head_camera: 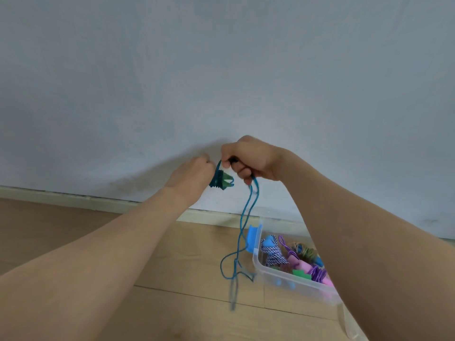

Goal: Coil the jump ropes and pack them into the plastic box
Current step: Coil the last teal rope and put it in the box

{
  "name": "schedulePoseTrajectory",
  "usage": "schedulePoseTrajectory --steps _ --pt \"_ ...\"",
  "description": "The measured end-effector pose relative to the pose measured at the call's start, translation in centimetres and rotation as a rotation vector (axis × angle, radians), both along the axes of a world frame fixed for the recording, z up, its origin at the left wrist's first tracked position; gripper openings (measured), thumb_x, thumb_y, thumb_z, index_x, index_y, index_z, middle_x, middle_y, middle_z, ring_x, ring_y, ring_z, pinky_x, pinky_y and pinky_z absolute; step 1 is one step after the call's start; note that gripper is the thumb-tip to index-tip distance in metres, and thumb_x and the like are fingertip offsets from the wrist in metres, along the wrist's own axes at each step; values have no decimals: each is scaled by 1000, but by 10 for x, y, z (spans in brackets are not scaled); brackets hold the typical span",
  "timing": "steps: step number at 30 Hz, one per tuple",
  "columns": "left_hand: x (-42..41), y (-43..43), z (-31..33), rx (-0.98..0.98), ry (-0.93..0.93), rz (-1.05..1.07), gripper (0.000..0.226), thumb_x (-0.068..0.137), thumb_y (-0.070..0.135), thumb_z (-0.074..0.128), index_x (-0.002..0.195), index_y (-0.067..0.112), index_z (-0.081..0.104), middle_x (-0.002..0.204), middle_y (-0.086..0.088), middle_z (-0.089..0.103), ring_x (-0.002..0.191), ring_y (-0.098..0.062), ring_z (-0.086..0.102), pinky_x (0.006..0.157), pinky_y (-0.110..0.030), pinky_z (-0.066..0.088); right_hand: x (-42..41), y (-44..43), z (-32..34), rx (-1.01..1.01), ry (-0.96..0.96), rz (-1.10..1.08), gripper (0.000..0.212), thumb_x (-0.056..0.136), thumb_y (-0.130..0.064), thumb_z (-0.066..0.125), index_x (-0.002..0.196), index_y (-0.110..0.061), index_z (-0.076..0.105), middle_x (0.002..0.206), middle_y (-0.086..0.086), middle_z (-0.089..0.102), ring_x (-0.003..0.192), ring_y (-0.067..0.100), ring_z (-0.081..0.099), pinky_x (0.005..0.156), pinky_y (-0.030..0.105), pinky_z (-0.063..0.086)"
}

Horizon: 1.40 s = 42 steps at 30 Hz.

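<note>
I hold a blue jump rope (247,217) up in front of the wall. My left hand (194,172) grips its green handles (222,181), which have rope wound round them. My right hand (248,158) pinches the rope just beside the handles, and two strands run out of its fist. They hang down in loose loops to the floor, left of the clear plastic box (290,279). The box stands at the lower right and holds several coiled ropes: a blue-and-white one (272,252), purple ones (317,273) and a brownish one at the back.
A pale wall fills the upper view, with a skirting board (98,201) at its foot. The floor (172,303) is light wood planks. My right forearm covers the box's right end. A blue latch (253,238) stands on the box's left end.
</note>
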State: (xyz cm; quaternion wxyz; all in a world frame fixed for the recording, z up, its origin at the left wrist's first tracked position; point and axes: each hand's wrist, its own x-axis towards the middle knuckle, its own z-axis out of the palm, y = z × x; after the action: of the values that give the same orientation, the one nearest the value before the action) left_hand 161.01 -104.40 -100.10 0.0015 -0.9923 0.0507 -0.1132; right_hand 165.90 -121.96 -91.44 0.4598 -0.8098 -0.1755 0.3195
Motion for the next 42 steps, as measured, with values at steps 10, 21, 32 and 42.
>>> schedulePoseTrajectory --steps 10,21,32,42 --pt "-8 -21 20 -284 -150 -357 17 75 15 52 90 12 43 100 -2 38 74 -18 39 66 -29 31 27 -38 -38 72 -264 -221 47 83 -48 86 76 -3 72 69 7 39 63 23 34 53 33 36" --pt "-3 -20 15 -257 -394 -356 24 104 14 61 124 3 55 108 -14 61 95 -25 52 81 -32 41 31 -51 -35 312 55 -194 22 103 -13 60 99 -13 81 81 5 54 56 13 36 55 25 31" --pt "2 -25 25 -176 -375 51 27 104 22 58 129 12 61 105 -10 66 95 -36 63 63 -45 49 14 -31 -16 -94 177 62 28 107 -27 54 121 -16 76 65 -5 32 55 12 25 52 23 24" --pt "-2 -1 11 -22 -168 -245 23 104 24 61 120 31 48 102 4 43 86 -24 48 65 -41 46 21 -34 -4 232 -10 -243 20 91 -20 54 72 -12 53 58 -1 28 50 19 28 48 26 29"
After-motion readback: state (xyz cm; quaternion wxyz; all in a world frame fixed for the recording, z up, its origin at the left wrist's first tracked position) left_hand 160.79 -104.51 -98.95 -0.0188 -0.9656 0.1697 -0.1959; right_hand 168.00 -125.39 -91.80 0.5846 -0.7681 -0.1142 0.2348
